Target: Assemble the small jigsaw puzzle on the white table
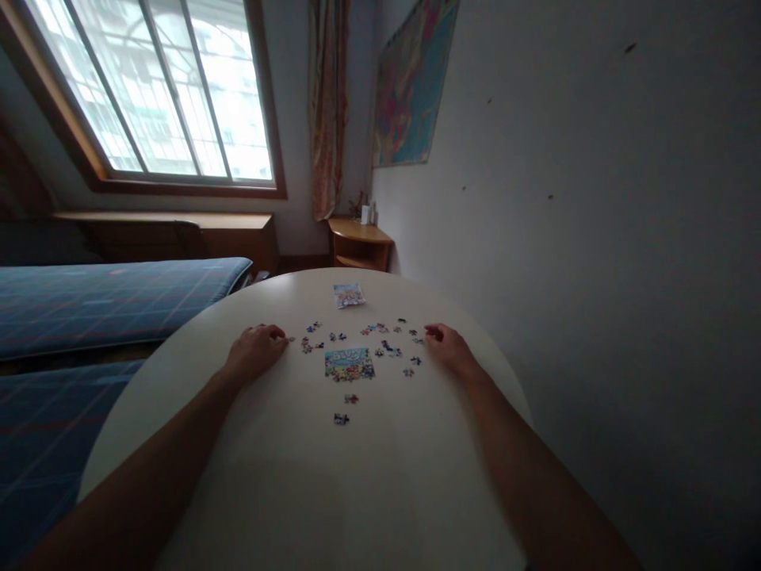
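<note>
My left hand (257, 351) rests at the left of the white round table (267, 476), fingers loosely bent and a little apart. A small puzzle piece (291, 339) lies just beyond its fingertips; whether they touch it is too small to tell. Across the table, my right hand (450, 347) is also loosely bent, its fingertips close to a loose puzzle piece (418, 341). Between the hands lies a partly assembled jigsaw puzzle (349, 363) with a colourful picture and an uneven lower edge. Several loose pieces (389, 349) are scattered on both sides. Two small joined clusters or pieces (341, 419) lie nearer to me.
A printed packet or card (348, 296) sits toward the table's far edge. To the left is a bed with a blue plaid cover (119, 301). A white wall (594, 277) runs along the right, and a wooden corner shelf (360, 231) stands behind.
</note>
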`<state>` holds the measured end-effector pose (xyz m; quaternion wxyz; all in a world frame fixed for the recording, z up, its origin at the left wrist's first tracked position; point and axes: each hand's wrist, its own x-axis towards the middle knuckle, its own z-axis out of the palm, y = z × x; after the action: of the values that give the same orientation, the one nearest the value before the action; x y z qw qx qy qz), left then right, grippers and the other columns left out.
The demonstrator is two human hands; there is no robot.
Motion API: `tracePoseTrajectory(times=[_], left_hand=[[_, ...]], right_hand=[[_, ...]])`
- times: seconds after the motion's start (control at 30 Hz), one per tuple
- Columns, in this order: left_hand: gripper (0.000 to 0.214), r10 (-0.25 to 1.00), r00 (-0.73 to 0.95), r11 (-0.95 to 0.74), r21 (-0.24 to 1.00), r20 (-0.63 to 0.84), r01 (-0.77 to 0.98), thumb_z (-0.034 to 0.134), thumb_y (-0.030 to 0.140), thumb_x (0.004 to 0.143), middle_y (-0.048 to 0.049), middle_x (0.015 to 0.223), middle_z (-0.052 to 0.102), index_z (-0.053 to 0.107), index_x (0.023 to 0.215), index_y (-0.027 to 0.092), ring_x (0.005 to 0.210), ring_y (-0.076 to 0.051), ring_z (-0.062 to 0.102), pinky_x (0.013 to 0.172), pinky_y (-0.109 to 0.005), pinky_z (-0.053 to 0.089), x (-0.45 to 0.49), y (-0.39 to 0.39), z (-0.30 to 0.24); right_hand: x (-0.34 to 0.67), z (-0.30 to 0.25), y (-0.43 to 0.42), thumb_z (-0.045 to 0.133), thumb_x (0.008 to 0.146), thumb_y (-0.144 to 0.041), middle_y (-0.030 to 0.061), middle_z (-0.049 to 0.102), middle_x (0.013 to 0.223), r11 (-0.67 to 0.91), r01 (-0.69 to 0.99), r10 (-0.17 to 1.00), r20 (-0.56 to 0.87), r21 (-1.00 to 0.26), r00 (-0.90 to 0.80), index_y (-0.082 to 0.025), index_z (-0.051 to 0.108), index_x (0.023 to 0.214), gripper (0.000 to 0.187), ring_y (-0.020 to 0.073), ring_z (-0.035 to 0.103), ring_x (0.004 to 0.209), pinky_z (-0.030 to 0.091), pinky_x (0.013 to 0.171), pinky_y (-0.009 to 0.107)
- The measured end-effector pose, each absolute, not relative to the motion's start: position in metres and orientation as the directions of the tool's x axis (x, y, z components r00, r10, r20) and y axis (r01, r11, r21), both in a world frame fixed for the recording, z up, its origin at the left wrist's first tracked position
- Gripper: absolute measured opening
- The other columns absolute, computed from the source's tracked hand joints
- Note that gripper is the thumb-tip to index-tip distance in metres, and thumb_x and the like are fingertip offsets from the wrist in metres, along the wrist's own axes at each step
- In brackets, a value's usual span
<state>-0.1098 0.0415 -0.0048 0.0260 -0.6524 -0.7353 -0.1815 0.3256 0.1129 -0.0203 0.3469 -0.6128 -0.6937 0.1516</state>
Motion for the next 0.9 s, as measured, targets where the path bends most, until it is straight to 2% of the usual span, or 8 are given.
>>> tracePoseTrajectory(times=[0.17,0.27,0.37,0.57,0.8,0.9], left_hand=[[0.030,0.962,-0.117,0.057,0.237,0.247,0.970,0.049,0.038,0.086,-0.0096,0.103,0.073,0.075,0.090,0.022,0.098,-0.026,0.066,0.096,-0.036,0.049,-0.1087,0.0460,-0.0079],[0.031,0.961,-0.106,0.035,0.264,0.257,0.964,0.049,0.035,0.086,-0.0097,0.106,0.072,0.073,0.098,0.021,0.100,-0.025,0.065,0.096,-0.036,0.048,-0.1090,0.0470,-0.0094],[0.034,0.954,-0.074,-0.009,0.275,0.290,0.961,0.046,0.035,0.088,-0.0096,0.107,0.071,0.072,0.104,0.021,0.100,-0.025,0.065,0.098,-0.037,0.046,-0.1093,0.0469,-0.0110],[0.034,0.955,0.059,-0.143,0.274,0.292,0.951,0.049,0.043,0.087,-0.0076,0.106,0.071,0.074,0.101,0.025,0.100,-0.024,0.065,0.102,-0.040,0.042,-0.1096,0.0458,-0.0106],[0.030,0.971,0.066,-0.133,0.293,0.228,0.947,0.055,0.045,0.082,-0.0087,0.106,0.071,0.075,0.091,0.024,0.104,-0.027,0.063,0.101,-0.040,0.043,-0.1086,0.0443,-0.0090],[0.029,0.970,0.119,-0.180,0.304,0.210,0.936,0.056,0.045,0.081,-0.0084,0.105,0.071,0.074,0.089,0.024,0.104,-0.027,0.063,0.100,-0.040,0.043,-0.1052,0.0377,-0.0059]], right_hand=[[0.3257,-0.0198,0.1122,0.058,0.084,-0.018,0.0094,0.074,0.104,0.218,0.742,0.954,0.300,-0.634,-0.023,-0.017,0.068,0.111,0.028,0.0183,0.068,0.092,0.052,0.086,0.030],[0.3260,-0.0197,0.1127,0.058,0.083,-0.018,0.0095,0.074,0.103,0.215,0.742,0.956,0.294,-0.635,-0.025,-0.017,0.068,0.110,0.028,0.0181,0.068,0.090,0.052,0.085,0.030],[0.3263,-0.0195,0.1125,0.059,0.084,-0.018,0.0097,0.074,0.103,0.217,0.741,0.957,0.289,-0.636,-0.032,-0.017,0.068,0.111,0.029,0.0180,0.068,0.090,0.052,0.085,0.031],[0.3257,-0.0199,0.1111,0.058,0.084,-0.019,0.0097,0.073,0.103,0.219,0.746,0.955,0.296,-0.629,-0.031,-0.017,0.068,0.110,0.028,0.0184,0.068,0.091,0.052,0.085,0.030],[0.3253,-0.0185,0.1089,0.059,0.083,-0.020,0.0092,0.074,0.099,0.222,0.735,0.955,0.293,-0.641,-0.033,-0.017,0.068,0.109,0.027,0.0169,0.068,0.086,0.052,0.082,0.029],[0.3246,-0.0160,0.1067,0.059,0.083,-0.019,0.0088,0.074,0.098,0.217,0.733,0.958,0.283,-0.645,-0.035,-0.017,0.068,0.108,0.027,0.0170,0.068,0.086,0.053,0.081,0.028]])
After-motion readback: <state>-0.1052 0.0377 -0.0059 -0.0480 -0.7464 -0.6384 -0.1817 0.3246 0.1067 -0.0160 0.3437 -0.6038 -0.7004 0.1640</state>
